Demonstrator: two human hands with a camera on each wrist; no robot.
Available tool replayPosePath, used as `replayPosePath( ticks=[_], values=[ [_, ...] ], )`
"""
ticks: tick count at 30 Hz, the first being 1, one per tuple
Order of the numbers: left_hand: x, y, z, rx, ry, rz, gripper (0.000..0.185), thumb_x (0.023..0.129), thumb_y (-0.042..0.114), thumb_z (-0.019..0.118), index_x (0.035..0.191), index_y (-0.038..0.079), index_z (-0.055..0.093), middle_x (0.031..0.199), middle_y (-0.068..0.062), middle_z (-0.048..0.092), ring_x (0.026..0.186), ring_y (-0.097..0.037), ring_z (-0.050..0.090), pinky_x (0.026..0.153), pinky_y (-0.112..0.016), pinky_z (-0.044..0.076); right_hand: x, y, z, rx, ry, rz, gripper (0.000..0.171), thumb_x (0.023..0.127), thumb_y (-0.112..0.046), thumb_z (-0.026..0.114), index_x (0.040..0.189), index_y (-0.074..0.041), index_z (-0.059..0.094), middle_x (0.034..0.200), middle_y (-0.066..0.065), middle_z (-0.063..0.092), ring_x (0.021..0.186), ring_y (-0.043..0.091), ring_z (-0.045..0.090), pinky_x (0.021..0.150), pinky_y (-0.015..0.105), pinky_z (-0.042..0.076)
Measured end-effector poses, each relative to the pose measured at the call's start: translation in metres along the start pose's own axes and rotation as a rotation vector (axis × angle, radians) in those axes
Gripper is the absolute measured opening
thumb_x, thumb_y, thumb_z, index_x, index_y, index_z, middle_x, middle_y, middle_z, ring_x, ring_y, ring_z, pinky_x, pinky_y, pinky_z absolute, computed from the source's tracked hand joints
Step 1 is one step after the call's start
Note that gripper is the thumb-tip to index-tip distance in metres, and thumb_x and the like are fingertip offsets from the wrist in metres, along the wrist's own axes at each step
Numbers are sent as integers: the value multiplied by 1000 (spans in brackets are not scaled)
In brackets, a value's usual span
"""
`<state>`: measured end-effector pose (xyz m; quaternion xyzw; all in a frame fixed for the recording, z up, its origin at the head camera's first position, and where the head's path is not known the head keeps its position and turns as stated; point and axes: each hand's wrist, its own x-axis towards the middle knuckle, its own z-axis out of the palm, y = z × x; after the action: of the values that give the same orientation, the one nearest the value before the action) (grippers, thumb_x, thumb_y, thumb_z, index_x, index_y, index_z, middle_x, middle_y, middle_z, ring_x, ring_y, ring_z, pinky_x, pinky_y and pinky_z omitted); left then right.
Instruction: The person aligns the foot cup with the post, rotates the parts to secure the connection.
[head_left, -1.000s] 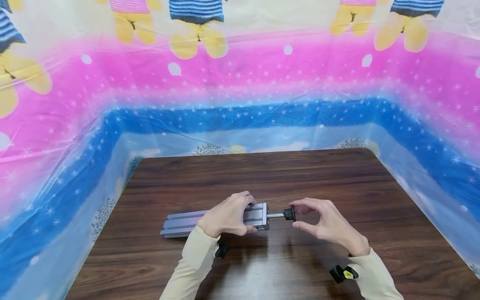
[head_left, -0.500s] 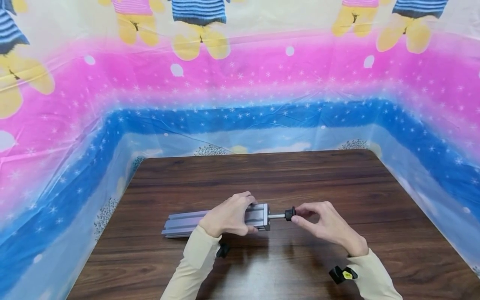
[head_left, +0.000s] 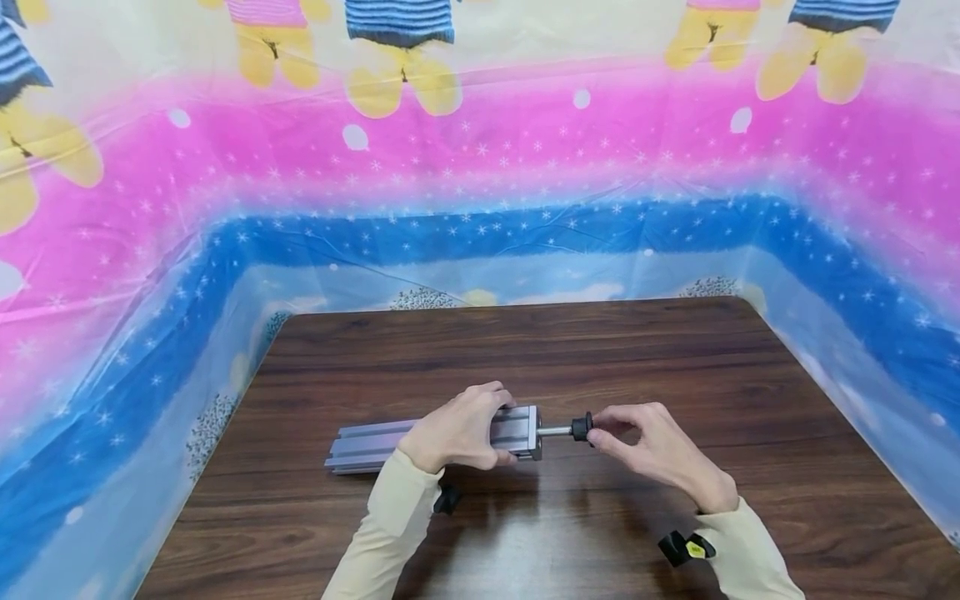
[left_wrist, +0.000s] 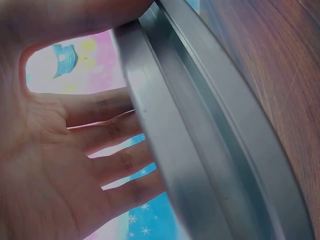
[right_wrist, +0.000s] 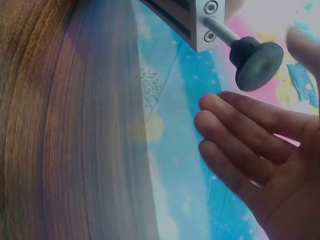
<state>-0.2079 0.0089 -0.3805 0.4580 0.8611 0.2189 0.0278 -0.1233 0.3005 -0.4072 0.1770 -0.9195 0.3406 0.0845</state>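
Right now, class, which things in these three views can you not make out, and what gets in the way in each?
- Middle of the metal bar: head view, covered by the left hand.
- Whether the right hand touches the black knob: head view too small; right wrist view shows a gap at the visible fingers, thumb cut off by the frame edge.
- Bar's far end: left wrist view, cut off by the frame edge.
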Motion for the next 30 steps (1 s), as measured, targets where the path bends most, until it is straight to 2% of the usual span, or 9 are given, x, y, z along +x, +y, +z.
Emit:
replayPosePath(
  ticks=[3, 5, 9, 13, 18, 26, 30],
  values=[
    [0, 0, -1, -2, -2, 0, 55, 70, 28, 83, 115, 2, 66, 105, -5, 64, 86, -17, 57, 73, -27, 50, -3, 0, -2, -41, 45, -85, 40, 87, -29, 80, 124, -18, 70, 108, -12, 73, 96, 11, 71, 84, 39, 57],
    [-1, 0, -1, -5, 0, 1, 55, 71, 28, 84, 115, 1, 66, 104, -5, 64, 86, -17, 57, 72, -27, 50, -2, 0, -2, -58, 66, -151, 52, 83, -25, 84, 130, -18, 66, 114, -10, 72, 101, 14, 70, 87, 44, 56],
    [-1, 0, -1, -8, 6, 6, 54, 70, 28, 84, 114, 1, 66, 103, -5, 64, 85, -16, 57, 72, -27, 50, 0, -2, -1, -74, 74, -207, 56, 80, -18, 86, 132, -21, 65, 113, -11, 72, 100, 9, 69, 85, 41, 56],
    [-1, -1, 0, -4, 9, 12, 55, 69, 28, 84, 114, 0, 66, 103, -6, 64, 85, -16, 58, 72, -26, 50, 1, -3, -1, -49, 62, -188, 50, 81, -18, 85, 128, -21, 67, 110, -11, 73, 97, 9, 70, 85, 41, 57],
    [-1, -1, 0, -3, 6, 8, 55, 69, 27, 84, 114, 0, 66, 103, -6, 64, 85, -16, 57, 72, -27, 50, 1, -3, 0, -22, 32, -120, 33, 88, -26, 79, 119, -19, 72, 105, -11, 75, 94, 6, 71, 84, 37, 58],
    [-2, 0, 0, -5, 0, -4, 56, 69, 28, 84, 115, 1, 66, 104, -5, 64, 87, -16, 57, 73, -27, 50, 3, -4, 3, 30, 6, -37, 10, 95, -30, 71, 102, -25, 76, 89, -15, 74, 80, -1, 68, 73, 30, 58],
    [-3, 1, 1, -13, -8, -13, 56, 70, 28, 84, 115, 1, 66, 104, -5, 63, 86, -16, 57, 72, -27, 50, 3, -3, 5, 61, -17, -6, 12, 98, -31, 67, 92, -25, 75, 79, -15, 72, 69, 2, 68, 63, 26, 56]
  ],
)
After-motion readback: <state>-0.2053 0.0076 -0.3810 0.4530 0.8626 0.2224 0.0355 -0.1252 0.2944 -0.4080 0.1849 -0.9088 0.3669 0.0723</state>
